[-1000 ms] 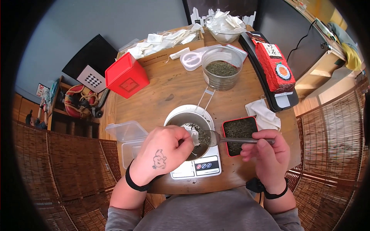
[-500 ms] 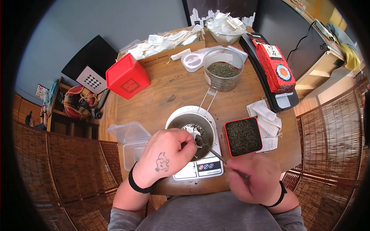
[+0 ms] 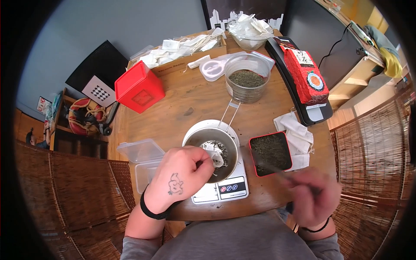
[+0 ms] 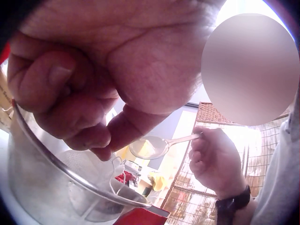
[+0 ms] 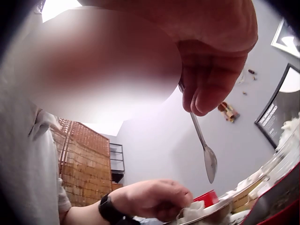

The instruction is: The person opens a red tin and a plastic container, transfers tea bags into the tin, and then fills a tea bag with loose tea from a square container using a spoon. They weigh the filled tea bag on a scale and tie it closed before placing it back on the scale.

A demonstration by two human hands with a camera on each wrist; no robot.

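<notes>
My left hand (image 3: 180,173) pinches a small white mesh bag (image 3: 218,160) by its top, over the steel pot (image 3: 235,164). Dark tea leaves lie in the pot, which stands on a white digital scale (image 3: 199,196). To the right, my right hand (image 3: 314,193) holds a metal spoon (image 5: 210,161) by its handle. The spoon is blurred in the head view and overlaps the lower edge of the red-rimmed box of tea leaves (image 3: 271,151); its bowl looks bare in the left wrist view.
Left of the scale sits a clear plastic box (image 3: 144,175), lid raised. White cloth bags (image 3: 298,136) lie beyond the red-rimmed box. Farther back are a red canister (image 3: 141,91), a clear tub of tea (image 3: 247,90), a carton of white bags (image 3: 186,60) and a red packet (image 3: 305,76) on a black machine.
The spoon went from the pot's right edge to the mesh bag's mouth, then back right toward the red-rimmed box. My left hand stays over the pot, pinching the bag.
</notes>
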